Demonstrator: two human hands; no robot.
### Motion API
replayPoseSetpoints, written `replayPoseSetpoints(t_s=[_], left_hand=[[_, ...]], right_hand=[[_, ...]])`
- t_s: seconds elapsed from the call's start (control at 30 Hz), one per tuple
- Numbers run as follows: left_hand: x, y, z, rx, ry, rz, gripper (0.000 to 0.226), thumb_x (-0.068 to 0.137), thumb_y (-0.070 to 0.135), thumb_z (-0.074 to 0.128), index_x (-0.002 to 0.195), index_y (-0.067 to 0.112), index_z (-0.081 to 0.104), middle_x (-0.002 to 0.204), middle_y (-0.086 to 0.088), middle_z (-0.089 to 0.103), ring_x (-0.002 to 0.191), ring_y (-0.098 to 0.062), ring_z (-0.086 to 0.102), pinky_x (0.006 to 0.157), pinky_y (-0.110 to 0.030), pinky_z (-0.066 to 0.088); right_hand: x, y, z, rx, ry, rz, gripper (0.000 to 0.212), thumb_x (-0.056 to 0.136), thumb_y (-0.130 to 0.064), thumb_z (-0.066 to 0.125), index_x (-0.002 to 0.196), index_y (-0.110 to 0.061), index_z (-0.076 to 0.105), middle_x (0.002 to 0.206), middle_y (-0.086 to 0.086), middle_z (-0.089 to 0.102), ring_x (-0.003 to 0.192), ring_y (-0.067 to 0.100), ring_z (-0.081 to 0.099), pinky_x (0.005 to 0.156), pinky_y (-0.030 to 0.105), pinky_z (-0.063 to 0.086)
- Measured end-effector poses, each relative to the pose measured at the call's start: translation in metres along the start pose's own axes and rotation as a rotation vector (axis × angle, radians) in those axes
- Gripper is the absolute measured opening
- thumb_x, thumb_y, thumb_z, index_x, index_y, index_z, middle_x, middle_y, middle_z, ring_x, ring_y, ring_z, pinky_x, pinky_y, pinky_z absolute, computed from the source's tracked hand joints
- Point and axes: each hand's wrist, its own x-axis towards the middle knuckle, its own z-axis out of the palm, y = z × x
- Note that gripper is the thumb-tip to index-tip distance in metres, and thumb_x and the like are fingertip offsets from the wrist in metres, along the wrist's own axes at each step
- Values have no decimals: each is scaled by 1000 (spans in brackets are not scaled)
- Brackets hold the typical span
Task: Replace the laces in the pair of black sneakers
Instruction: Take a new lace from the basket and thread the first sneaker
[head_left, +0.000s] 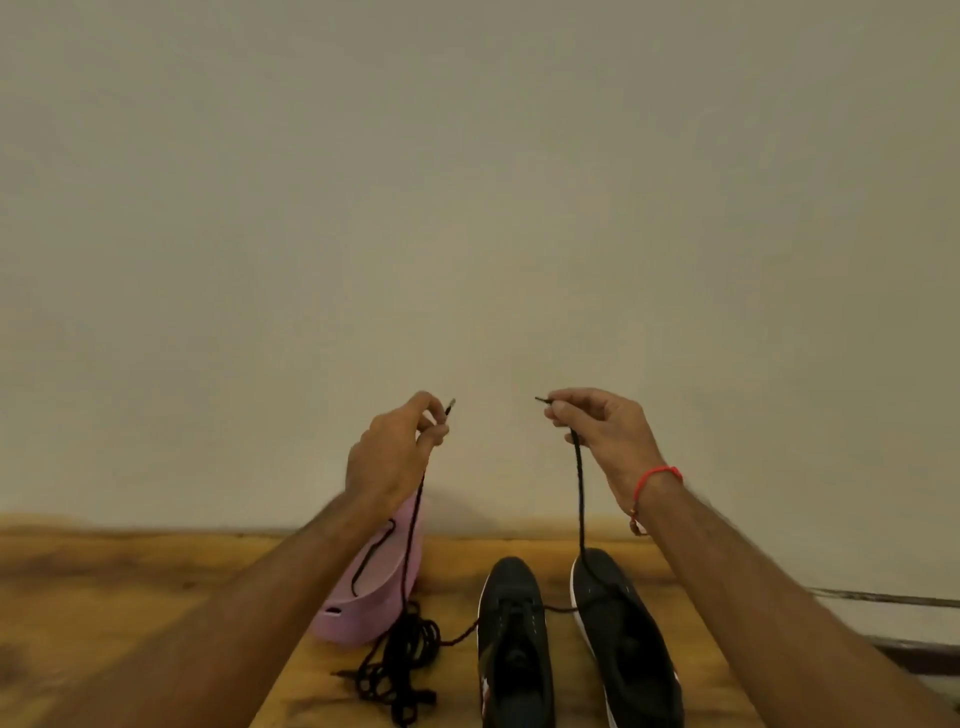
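Note:
Two black sneakers stand side by side on the wooden table, the left sneaker (511, 639) and the right sneaker (626, 639), toes pointing away. My left hand (392, 452) and my right hand (605, 431) are raised above them, each pinching one end of a black lace (578, 499). The right strand drops to the right sneaker's toe end. The left strand runs down past a pink container to a heap of black laces (402, 660) on the table. A stretch of lace crosses between the sneakers.
A pink container (374, 597) stands left of the sneakers, with a black lace draped in it. A plain wall (478, 208) rises right behind the table (104, 571). The table's right edge falls off near the right forearm.

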Motion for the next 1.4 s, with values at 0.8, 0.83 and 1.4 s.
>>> replayPoseSetpoints(t_s=[0.8,0.83,1.4], left_hand=[[-103,-77,174,194,-658,-292,44,83,77,56,93,35,62,91,15,61,86,-6,58,71,-32,51],[-104,-77,176,187,-667,-317,43,85,75,56,95,34,65,90,16,62,84,-5,58,70,-31,50],[-99,-112,188,-454,-711,-790,19,99,26,61,110,24,77,118,6,71,115,-9,60,100,-28,44]], right_hand=[[-46,225,23,-578,-298,322,12,94,-19,67,104,-23,71,96,-7,70,90,4,64,74,11,48],[-48,227,24,-606,-313,313,15,94,-20,66,108,-24,71,99,-9,70,91,3,63,74,9,47],[-54,230,49,-938,-413,290,5,92,-41,66,91,-45,64,114,-16,39,125,16,31,97,38,24]])
